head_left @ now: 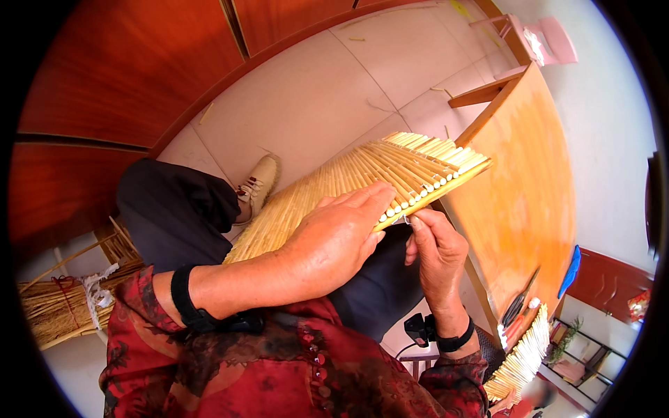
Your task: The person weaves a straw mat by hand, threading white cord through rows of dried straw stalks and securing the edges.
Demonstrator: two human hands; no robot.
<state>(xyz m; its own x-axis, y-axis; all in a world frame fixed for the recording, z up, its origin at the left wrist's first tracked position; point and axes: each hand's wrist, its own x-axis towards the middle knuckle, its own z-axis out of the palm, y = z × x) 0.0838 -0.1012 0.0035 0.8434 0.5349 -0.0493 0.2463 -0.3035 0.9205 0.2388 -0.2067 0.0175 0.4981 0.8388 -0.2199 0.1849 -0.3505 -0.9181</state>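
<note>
A mat of pale yellow stalks [327,182], laid side by side and fanning out, slants over my lap. Along its cut ends runs a smooth edging stalk [456,185]. My left hand [333,233] presses on top of the mat at this edge, fingers closed over it and thumb on the near side. Just below the edge, my right hand [440,245] pinches with thumb and forefinger at a thin whitish thread [401,219]; the thread is mostly hidden by the fingers.
At my right stands a wooden table [533,174] with a dark-handled tool [517,310] and a blue cloth [570,272]. A second stalk mat [521,355] is at the lower right. Tied stalks [66,303] lie at the left. Reddish cabinets [132,76] line the far left.
</note>
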